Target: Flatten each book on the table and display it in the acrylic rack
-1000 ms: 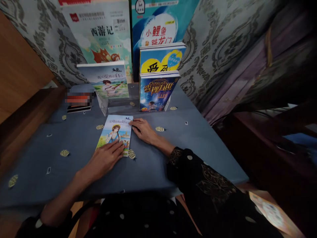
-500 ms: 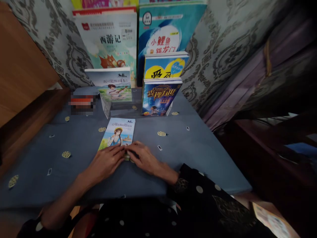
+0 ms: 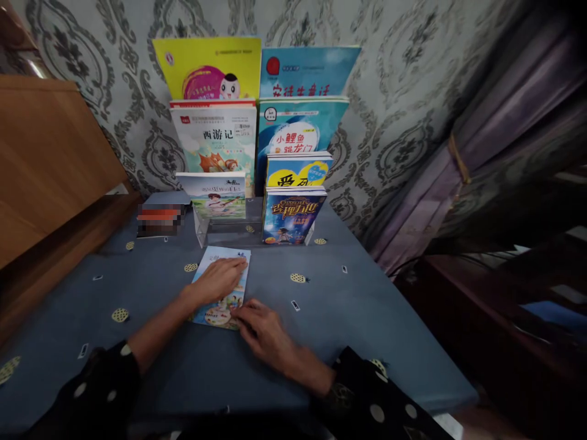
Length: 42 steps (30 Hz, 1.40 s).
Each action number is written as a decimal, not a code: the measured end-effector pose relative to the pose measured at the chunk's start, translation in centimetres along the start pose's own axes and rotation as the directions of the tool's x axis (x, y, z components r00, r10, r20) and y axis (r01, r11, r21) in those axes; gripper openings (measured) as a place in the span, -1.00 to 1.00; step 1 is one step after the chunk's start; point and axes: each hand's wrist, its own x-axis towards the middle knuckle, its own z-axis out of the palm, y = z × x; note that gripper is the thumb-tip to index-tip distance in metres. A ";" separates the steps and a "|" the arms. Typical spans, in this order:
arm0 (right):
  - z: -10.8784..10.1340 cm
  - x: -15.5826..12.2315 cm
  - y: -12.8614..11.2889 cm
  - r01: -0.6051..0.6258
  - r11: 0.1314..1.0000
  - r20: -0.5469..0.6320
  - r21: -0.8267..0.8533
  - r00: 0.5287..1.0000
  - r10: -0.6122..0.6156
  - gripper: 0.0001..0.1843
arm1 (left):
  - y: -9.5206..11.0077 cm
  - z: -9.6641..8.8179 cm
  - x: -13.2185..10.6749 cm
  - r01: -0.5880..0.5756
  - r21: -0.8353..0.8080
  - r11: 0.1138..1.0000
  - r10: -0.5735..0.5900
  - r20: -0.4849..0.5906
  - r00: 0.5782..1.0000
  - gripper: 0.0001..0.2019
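A thin paperback book [image 3: 217, 315] with a light blue illustrated cover lies face up on the cloth-covered table [image 3: 330, 342]. My left hand [image 3: 219, 281] rests flat across the upper part of its cover, fingers stretched towards the top right corner and hiding much of the title and picture. At the lower right edge of the same book is my right hand [image 3: 263, 330], its fingers bent together and closed on the edge near the corner. The thumb is partly hidden under the fingers.
A clear display rack [image 3: 202, 232] behind the paperback holds several upright books, including a dark blue one [image 3: 291, 220] and a white-and-green one [image 3: 222, 198]. A blurred red-and-black item [image 3: 160, 220] lies left of it. Patterned wallpaper [image 3: 403, 122] and a purple curtain [image 3: 431, 189] stand beyond.
My left hand has slid up the cover from the lower edge, baring the bottom picture. The right hand stays by the lower right edge. My view has tilted up, showing more of the rack.
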 end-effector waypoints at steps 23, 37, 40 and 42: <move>0.0 4.6 1.4 -0.291 0.882 -0.024 -0.372 0.952 0.304 -0.47 | -3.1 6.7 -6.9 0.435 -0.394 0.809 -0.548 -0.239 0.802 -0.51; 3.4 2.0 5.8 -0.258 0.928 -0.155 -0.270 0.963 0.222 -0.48 | -0.7 2.9 -4.5 0.001 -0.938 -0.348 -0.820 0.305 0.484 -0.60; 3.2 2.0 5.7 -0.286 0.943 -0.161 -0.170 0.952 0.259 -0.42 | 1.1 2.9 -3.8 -0.056 -0.904 -0.424 -0.779 0.332 0.532 -0.61; 3.2 2.0 5.6 -0.324 0.943 -0.196 -0.078 0.932 0.304 -0.37 | 2.1 2.7 -3.5 -0.100 -0.889 -0.447 -0.777 0.331 0.535 -0.58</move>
